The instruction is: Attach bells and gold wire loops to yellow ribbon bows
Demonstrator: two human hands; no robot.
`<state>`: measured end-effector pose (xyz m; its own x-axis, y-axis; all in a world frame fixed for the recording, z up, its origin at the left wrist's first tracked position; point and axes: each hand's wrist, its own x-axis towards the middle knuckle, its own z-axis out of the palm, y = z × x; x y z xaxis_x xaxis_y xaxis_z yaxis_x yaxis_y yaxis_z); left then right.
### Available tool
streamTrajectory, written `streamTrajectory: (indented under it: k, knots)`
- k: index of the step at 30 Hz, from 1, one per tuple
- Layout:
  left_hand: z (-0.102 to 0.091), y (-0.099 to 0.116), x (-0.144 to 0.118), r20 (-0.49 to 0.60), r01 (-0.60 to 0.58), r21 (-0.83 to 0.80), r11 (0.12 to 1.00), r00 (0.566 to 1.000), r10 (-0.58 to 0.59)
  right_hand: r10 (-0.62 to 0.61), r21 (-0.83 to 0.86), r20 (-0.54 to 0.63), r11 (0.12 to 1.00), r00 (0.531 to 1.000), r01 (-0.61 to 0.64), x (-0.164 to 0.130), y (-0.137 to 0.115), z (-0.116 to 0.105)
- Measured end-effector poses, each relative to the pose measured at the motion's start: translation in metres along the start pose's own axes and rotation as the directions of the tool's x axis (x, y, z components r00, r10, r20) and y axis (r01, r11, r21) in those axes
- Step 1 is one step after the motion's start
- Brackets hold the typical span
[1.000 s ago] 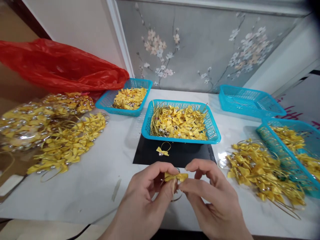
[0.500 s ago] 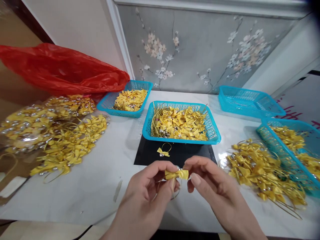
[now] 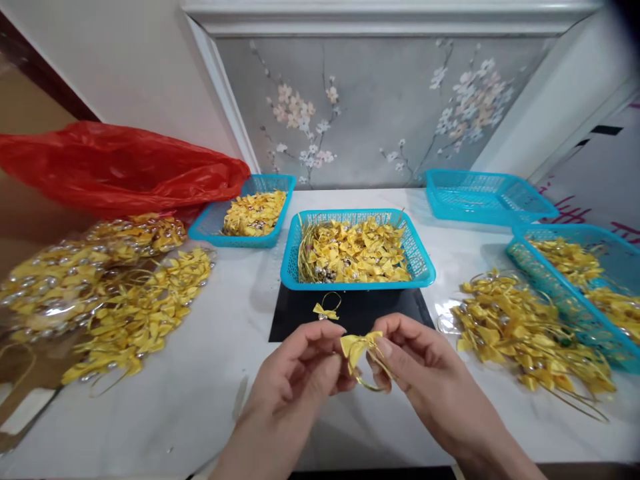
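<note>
Nearest: left hand (image 3: 295, 383) and right hand (image 3: 420, 380) pinched together on one small yellow bow (image 3: 356, 347), thumb and forefinger tips of both clamped on it, thin gold loop dangling below. Bow held just in front of black mat (image 3: 400, 310), above white table (image 3: 190, 373). Handling, prob: v. light, soft satin, crushes easily, a bit slippery; best pinched at centre knot, not the wings; loop thin and springy, likely to snag. On the mat, beyond the hands: 1 loose bow w/ loop (image 3: 326, 310), well apart from the held one. At mat's far edge: middle basket (image 3: 423, 263), heaped w/ bows and small silver bits, too many to count. Right of mat: loose pile of bows (image 3: 525, 327) on table, then basket at right edge (image 3: 540, 277), part full. Left of mat: loose pile (image 3: 145, 307), then clear bags of bows (image 3: 60, 287), approx 2, can't tell exactly. Further back, left of mat: basket w/ bows (image 3: 210, 223), red plastic bag (image 3: 115, 167) beside it. Far right of mat: basket holding no bows (image 3: 480, 193). Baskets: 4 total, all blue. Behind: floral wall panel (image 3: 370, 107).
</note>
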<state>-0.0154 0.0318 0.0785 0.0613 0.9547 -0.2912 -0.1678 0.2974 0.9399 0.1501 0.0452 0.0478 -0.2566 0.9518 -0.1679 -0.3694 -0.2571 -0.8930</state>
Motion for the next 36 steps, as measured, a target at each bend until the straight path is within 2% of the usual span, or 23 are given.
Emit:
streamTrajectory:
  k: [3,7,11,17,21,24,28,33,36]
  knots:
    - [0.005,0.001,-0.001,0.020,-0.032,0.050,0.998,0.999,0.031,0.017,0.091,0.003,0.996,1.000,-0.017,0.002,0.001,0.000]
    - [0.011,0.003,0.000,-0.001,-0.068,0.067,0.995,0.998,0.069,0.036,0.128,0.019,0.991,0.999,-0.038,0.002,0.003,0.001]
    - [0.013,0.003,0.006,-0.022,-0.042,0.139,0.989,0.999,0.045,0.035,0.158,0.027,0.987,0.999,-0.039,0.001,0.003,0.001]
    - [0.019,0.005,0.009,-0.067,-0.011,0.169,0.985,0.998,0.023,-0.053,-0.099,0.028,0.994,0.998,0.055,-0.001,0.002,-0.006]
    - [0.025,0.005,0.009,-0.081,-0.021,0.194,0.981,0.996,0.037,-0.269,-0.336,-0.043,0.911,0.962,0.240,-0.002,0.001,-0.010]
    - [0.028,0.004,0.010,-0.067,-0.041,0.208,0.977,0.996,0.056,-0.358,-0.384,-0.069,0.871,0.931,0.306,0.000,-0.001,-0.011]
    - [0.030,0.005,0.009,-0.055,-0.035,0.222,0.975,0.997,0.048,-0.291,-0.301,-0.078,0.919,0.954,0.255,0.000,-0.007,-0.015]
    - [0.033,0.007,0.009,-0.068,-0.039,0.226,0.973,0.996,0.056,-0.169,-0.261,-0.109,0.956,0.980,0.135,-0.004,-0.009,-0.023]
    - [0.032,0.006,0.009,-0.073,-0.035,0.220,0.975,0.996,0.053,-0.142,-0.203,-0.095,0.972,0.985,0.121,-0.007,-0.007,-0.026]
